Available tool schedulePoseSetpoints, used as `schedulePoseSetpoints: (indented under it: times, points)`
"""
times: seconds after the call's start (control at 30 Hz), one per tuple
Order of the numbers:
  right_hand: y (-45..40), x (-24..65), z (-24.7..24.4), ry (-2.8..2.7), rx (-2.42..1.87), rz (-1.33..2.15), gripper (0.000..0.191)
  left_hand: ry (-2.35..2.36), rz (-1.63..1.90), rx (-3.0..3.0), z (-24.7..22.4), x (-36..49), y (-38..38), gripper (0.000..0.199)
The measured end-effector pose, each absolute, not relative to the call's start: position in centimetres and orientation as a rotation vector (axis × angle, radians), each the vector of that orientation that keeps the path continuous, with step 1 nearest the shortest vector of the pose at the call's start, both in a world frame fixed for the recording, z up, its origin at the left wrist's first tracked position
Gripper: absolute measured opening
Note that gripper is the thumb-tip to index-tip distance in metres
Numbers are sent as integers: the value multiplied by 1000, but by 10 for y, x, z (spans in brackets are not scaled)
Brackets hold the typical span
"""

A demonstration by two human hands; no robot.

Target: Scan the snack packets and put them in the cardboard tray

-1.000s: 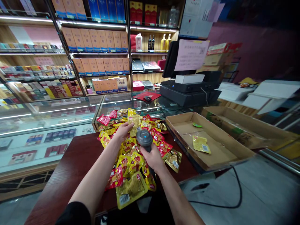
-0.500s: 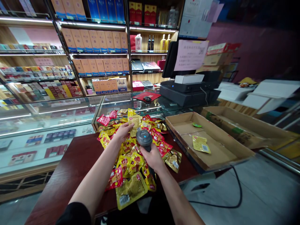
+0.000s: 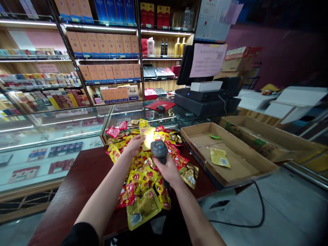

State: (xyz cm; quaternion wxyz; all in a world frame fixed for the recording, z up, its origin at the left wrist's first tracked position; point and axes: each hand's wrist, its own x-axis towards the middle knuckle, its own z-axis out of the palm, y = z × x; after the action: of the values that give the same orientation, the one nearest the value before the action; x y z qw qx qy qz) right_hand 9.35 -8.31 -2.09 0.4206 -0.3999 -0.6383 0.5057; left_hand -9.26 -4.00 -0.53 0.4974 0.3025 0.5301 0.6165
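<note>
My left hand (image 3: 135, 144) pinches the edge of a gold snack packet (image 3: 148, 137), held up over a heap of packets. Bright light falls on that packet's face. In my right hand (image 3: 167, 167) is a dark grey handheld scanner (image 3: 159, 149) with a small blue light on top, its head just to the right of the lit packet. Red and yellow packets (image 3: 143, 177) lie heaped under and around both hands. A larger gold packet (image 3: 144, 208) with a barcode rests at the near edge of the dark red table (image 3: 79, 184).
To the right stands an open cardboard tray (image 3: 246, 164) holding a gold packet (image 3: 219, 157) and a small green item (image 3: 215, 136). Another carton (image 3: 276, 147) is beyond it. A monitor (image 3: 186, 65) and a mouse (image 3: 161, 108) stand at the back. A black cable hangs at right.
The scanner in my right hand has shifted slightly right, and bright light now falls on the gold packet. My left hand still holds the packet in nearly the same place.
</note>
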Motion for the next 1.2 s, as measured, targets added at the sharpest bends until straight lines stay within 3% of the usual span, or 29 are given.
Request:
schedulePoseSetpoints:
  times: [0.17,0.33,0.43,0.57,0.87,1.2]
  points:
    - [-51,98,9,-1391,-898,1511,32,1218,1429,674,2,-88,-45,17]
    - [-9,98,31,-1140,-919,1998,19,1163,1320,547,14,-84,-44,11]
    - [9,102,39,-1020,-925,2166,11,1097,1232,520,24,-88,-39,23]
    - [26,122,49,-916,-850,2276,9,961,1090,534,42,-91,-29,56]
    - [61,206,61,-817,-819,2228,9,865,925,636,68,-16,23,74]
    - [71,338,62,-646,-1075,1758,11,956,748,783,58,120,98,77]
